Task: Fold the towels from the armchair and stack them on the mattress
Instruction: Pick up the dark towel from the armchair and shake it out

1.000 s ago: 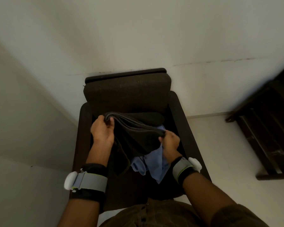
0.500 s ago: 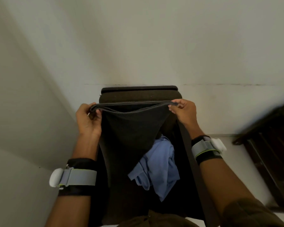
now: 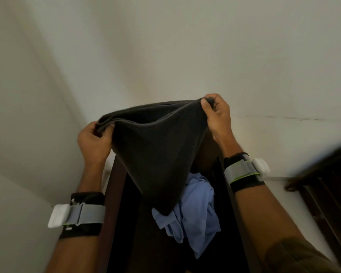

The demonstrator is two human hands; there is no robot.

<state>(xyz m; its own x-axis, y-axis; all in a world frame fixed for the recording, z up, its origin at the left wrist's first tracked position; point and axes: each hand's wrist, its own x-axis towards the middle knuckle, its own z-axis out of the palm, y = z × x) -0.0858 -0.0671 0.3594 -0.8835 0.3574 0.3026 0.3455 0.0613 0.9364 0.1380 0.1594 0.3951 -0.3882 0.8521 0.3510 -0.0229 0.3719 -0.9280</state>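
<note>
A dark grey knitted towel point(image 3: 158, 154) hangs over the dark brown armchair point(image 3: 116, 194), pinched at its top corners by the left hand point(image 3: 93, 140) and right hand point(image 3: 217, 115). A crumpled light blue cloth point(image 3: 197, 211), perhaps another towel, lies on the seat below.

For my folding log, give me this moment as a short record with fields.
left-hand grip: pinches one top corner of dark grey towel
right-hand grip: pinches the other corner, held higher
dark grey towel: hangs spread over the armchair
light blue cloth: crumpled on the armchair seat
stage: towel held up; mattress not in view
</note>
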